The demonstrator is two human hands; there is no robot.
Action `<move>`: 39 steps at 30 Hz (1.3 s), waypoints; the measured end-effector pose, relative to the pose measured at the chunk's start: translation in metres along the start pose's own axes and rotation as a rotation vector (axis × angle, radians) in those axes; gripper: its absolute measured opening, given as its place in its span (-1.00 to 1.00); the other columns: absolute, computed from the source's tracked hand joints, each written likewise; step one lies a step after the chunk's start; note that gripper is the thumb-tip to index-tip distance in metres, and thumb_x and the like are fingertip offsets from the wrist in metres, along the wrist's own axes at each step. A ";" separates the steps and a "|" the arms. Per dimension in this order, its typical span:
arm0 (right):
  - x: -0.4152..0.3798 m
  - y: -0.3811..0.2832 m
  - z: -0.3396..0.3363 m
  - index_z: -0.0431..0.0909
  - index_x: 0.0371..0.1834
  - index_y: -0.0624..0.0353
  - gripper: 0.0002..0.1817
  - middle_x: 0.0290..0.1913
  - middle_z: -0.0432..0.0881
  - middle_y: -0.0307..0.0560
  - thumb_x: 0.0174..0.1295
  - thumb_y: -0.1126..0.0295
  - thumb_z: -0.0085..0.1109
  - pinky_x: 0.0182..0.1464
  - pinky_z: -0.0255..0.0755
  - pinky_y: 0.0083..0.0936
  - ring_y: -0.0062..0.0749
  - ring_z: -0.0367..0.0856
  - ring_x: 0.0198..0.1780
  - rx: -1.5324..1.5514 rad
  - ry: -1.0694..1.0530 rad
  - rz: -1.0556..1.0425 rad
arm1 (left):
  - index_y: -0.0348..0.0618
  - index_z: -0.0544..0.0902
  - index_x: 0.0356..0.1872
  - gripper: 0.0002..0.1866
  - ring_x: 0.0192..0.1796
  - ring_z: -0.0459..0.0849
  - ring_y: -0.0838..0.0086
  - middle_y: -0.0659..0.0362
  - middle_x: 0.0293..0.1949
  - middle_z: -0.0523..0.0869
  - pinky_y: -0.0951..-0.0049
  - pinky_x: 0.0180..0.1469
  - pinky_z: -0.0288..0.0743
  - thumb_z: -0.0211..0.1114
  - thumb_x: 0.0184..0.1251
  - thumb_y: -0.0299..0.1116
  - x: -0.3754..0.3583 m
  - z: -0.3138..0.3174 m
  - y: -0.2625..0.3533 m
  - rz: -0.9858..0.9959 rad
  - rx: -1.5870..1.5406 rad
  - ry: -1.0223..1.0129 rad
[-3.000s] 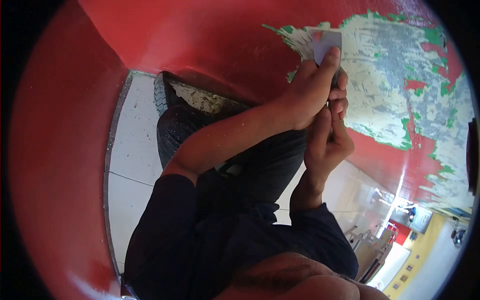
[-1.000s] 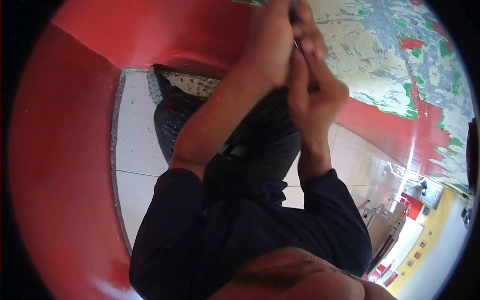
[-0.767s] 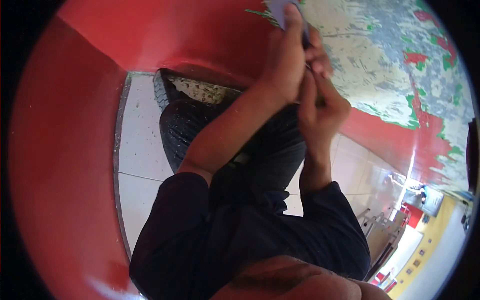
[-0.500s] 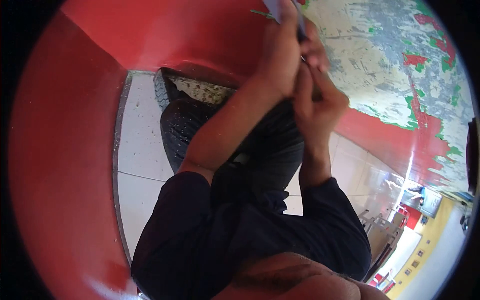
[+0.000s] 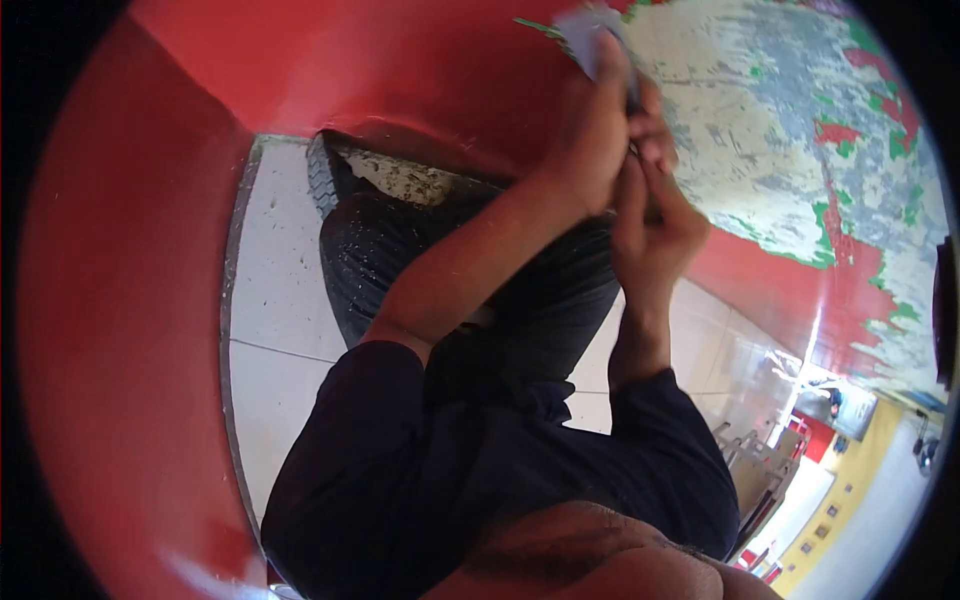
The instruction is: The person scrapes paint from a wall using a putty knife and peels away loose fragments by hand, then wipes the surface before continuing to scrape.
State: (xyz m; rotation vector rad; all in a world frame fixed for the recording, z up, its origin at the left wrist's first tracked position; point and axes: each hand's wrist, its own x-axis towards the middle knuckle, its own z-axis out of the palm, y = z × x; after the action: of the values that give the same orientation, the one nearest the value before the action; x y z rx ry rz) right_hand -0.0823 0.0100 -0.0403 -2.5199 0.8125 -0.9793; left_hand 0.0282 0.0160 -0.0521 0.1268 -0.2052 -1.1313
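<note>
My left hand (image 5: 603,135) is closed around a paint scraper, its thumb stretched along the tool toward the blade. The scraper's wide grey blade (image 5: 588,38) touches or nearly touches the wall at the top of the view. Behind it, my right hand (image 5: 660,220) has its fingers closed at the tool's lower end. Fingers hide most of the handle. By the blade, red paint borders a scraped patch (image 5: 740,130) of cream and grey with green edges; a thin green strip (image 5: 537,24) shows just left of the blade.
A red side wall (image 5: 130,300) stands at left. My bent legs (image 5: 400,265) are over white floor tiles (image 5: 275,290) strewn with chips. A shoe sole (image 5: 320,175) is close to the front wall. At lower right are stacked furniture frames (image 5: 755,470) and a yellow wall (image 5: 835,510).
Both hands and the scraper have shifted a little right and down in view. More of the blade now shows.
</note>
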 end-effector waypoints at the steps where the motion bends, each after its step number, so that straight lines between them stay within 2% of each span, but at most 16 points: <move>1: 0.009 -0.009 0.000 0.63 -0.08 0.46 -0.79 -0.38 0.73 -0.04 0.27 0.58 0.14 -0.20 0.48 -0.67 -0.65 0.61 -0.30 -0.054 -0.062 0.001 | -0.05 0.34 -0.54 -0.37 -0.66 0.32 0.46 0.30 -0.70 0.21 0.33 -0.46 0.45 -0.17 0.42 0.33 0.007 -0.002 0.009 0.070 -0.001 -0.007; 2: 0.017 -0.025 0.002 0.62 -0.07 0.48 -0.78 -0.33 0.74 -0.01 0.26 0.61 0.11 -0.15 0.50 -0.64 -0.61 0.63 -0.28 -0.034 -0.109 0.061 | -0.03 0.35 -0.53 -0.38 -0.66 0.32 0.47 0.32 -0.70 0.20 0.34 -0.46 0.44 -0.19 0.42 0.34 0.010 -0.004 0.020 0.053 -0.086 -0.041; 4: -0.008 0.007 0.002 0.68 -0.21 0.30 -0.86 -0.47 0.66 0.06 0.21 0.55 0.19 -0.32 0.45 -0.53 -0.33 0.64 -0.45 -0.006 0.059 -0.135 | -0.01 0.35 -0.52 -0.38 -0.67 0.31 0.50 0.34 -0.70 0.20 0.36 -0.48 0.42 -0.20 0.42 0.35 -0.009 -0.012 -0.007 -0.088 -0.021 0.021; 7: -0.006 0.013 0.018 0.70 -0.27 0.24 -0.90 -0.49 0.64 0.10 0.20 0.52 0.22 -0.34 0.46 -0.44 -0.21 0.67 -0.49 0.024 0.072 -0.154 | 0.00 0.35 -0.54 -0.38 -0.69 0.31 0.49 0.34 -0.72 0.21 0.35 -0.51 0.41 -0.19 0.42 0.35 -0.006 -0.017 -0.007 -0.072 -0.038 0.016; 9: 0.005 -0.008 0.015 0.69 -0.25 0.31 -0.89 -0.42 0.69 0.10 0.21 0.54 0.21 -0.25 0.53 -0.45 -0.25 0.73 -0.40 -0.153 -0.049 -0.036 | -0.01 0.34 -0.54 -0.38 -0.69 0.32 0.45 0.32 -0.72 0.21 0.34 -0.50 0.42 -0.19 0.43 0.33 0.005 -0.021 0.009 -0.009 -0.094 0.019; 11: 0.006 -0.027 0.012 0.60 -0.10 0.46 -0.78 -0.09 0.66 0.16 0.21 0.67 0.06 0.05 0.41 -0.46 -0.28 0.65 -0.12 -0.045 -0.164 0.178 | -0.02 0.34 -0.55 -0.37 -0.69 0.32 0.45 0.31 -0.73 0.21 0.35 -0.52 0.41 -0.18 0.41 0.35 0.002 -0.025 0.013 -0.003 -0.105 -0.031; 14: 0.002 -0.007 0.021 0.68 -0.24 0.31 -0.87 -0.34 0.70 0.08 0.16 0.57 0.22 -0.27 0.49 -0.51 -0.21 0.70 -0.39 -0.022 -0.011 -0.127 | 0.00 0.33 -0.57 -0.35 -0.71 0.31 0.49 0.31 -0.74 0.21 0.39 -0.57 0.37 -0.16 0.36 0.40 -0.012 -0.022 0.002 -0.179 -0.078 0.049; 17: 0.007 -0.006 0.027 0.70 -0.26 0.29 -0.89 -0.40 0.71 0.06 0.17 0.56 0.24 -0.33 0.51 -0.54 -0.27 0.72 -0.43 -0.149 0.028 -0.188 | -0.11 0.32 -0.60 -0.31 -0.73 0.36 0.46 0.28 -0.76 0.20 0.39 -0.60 0.39 -0.26 0.45 0.32 0.002 -0.028 0.016 0.010 -0.128 0.001; 18: 0.018 -0.019 0.029 0.63 -0.20 0.49 -0.81 -0.60 0.54 -0.07 0.24 0.54 0.15 -0.43 0.35 -0.57 -0.58 0.44 -0.56 -0.184 -0.084 -0.113 | -0.12 0.32 -0.60 -0.31 -0.74 0.37 0.46 0.26 -0.78 0.22 0.39 -0.63 0.36 -0.24 0.45 0.32 0.010 -0.029 0.030 0.074 -0.149 0.014; 21: -0.001 -0.012 0.012 0.67 -0.24 0.37 -0.87 -0.48 0.67 0.00 0.22 0.57 0.17 -0.35 0.46 -0.56 -0.49 0.62 -0.44 -0.080 0.018 -0.064 | -0.02 0.31 -0.62 -0.33 -0.73 0.34 0.46 0.29 -0.77 0.23 0.41 -0.61 0.35 -0.17 0.38 0.38 -0.003 -0.014 0.026 -0.137 -0.039 -0.063; 22: -0.006 -0.001 0.010 0.68 -0.23 0.38 -0.86 -0.48 0.67 -0.02 0.23 0.57 0.16 -0.36 0.46 -0.57 -0.52 0.62 -0.45 -0.039 0.073 -0.082 | -0.08 0.31 -0.64 -0.31 -0.72 0.39 0.44 0.27 -0.78 0.24 0.40 -0.60 0.37 -0.21 0.43 0.35 -0.009 -0.004 0.014 -0.113 0.179 -0.024; 28: -0.001 0.000 0.006 0.67 -0.20 0.41 -0.84 -0.56 0.64 -0.10 0.25 0.58 0.13 -0.41 0.38 -0.63 -0.64 0.50 -0.52 0.020 0.113 0.096 | -0.15 0.33 -0.60 -0.32 -0.71 0.39 0.46 0.28 -0.74 0.23 0.37 -0.57 0.41 -0.18 0.46 0.28 0.005 0.009 0.015 0.004 0.065 -0.071; 30: -0.006 0.011 0.005 0.67 -0.19 0.39 -0.84 -0.59 0.62 -0.12 0.24 0.57 0.14 -0.46 0.35 -0.60 -0.62 0.48 -0.56 -0.014 0.159 -0.092 | -0.15 0.33 -0.59 -0.34 -0.71 0.38 0.47 0.28 -0.73 0.22 0.36 -0.57 0.41 -0.15 0.45 0.28 -0.002 0.010 -0.003 -0.025 0.100 -0.068; 33: 0.013 -0.006 0.002 0.63 -0.12 0.46 -0.80 -0.42 0.67 -0.01 0.26 0.58 0.11 -0.24 0.46 -0.54 -0.49 0.60 -0.38 -0.034 0.177 -0.117 | -0.16 0.35 -0.55 -0.37 -0.70 0.39 0.48 0.28 -0.70 0.23 0.33 -0.57 0.44 -0.11 0.46 0.25 0.004 0.022 0.006 -0.003 0.158 -0.063; 34: 0.018 -0.019 -0.001 0.62 -0.10 0.48 -0.78 -0.35 0.68 0.03 0.27 0.58 0.09 -0.16 0.48 -0.53 -0.47 0.62 -0.32 -0.015 0.138 -0.002 | -0.16 0.35 -0.54 -0.37 -0.70 0.39 0.48 0.28 -0.71 0.23 0.33 -0.57 0.43 -0.11 0.46 0.25 0.011 0.031 0.021 0.031 0.175 -0.080; 39: -0.004 -0.011 -0.002 0.63 -0.12 0.46 -0.79 -0.41 0.68 0.03 0.31 0.56 0.06 -0.23 0.47 -0.57 -0.55 0.60 -0.36 0.087 0.173 0.022 | -0.13 0.33 -0.55 -0.37 -0.71 0.40 0.48 0.28 -0.74 0.22 0.34 -0.59 0.43 -0.11 0.46 0.26 0.002 0.025 0.003 -0.055 0.177 -0.027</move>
State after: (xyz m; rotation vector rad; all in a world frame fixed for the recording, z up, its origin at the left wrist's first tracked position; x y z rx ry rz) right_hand -0.0815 0.0208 -0.0360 -2.3733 0.8250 -1.2110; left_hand 0.0264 0.0158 -0.0266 0.2758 -0.3275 -1.1686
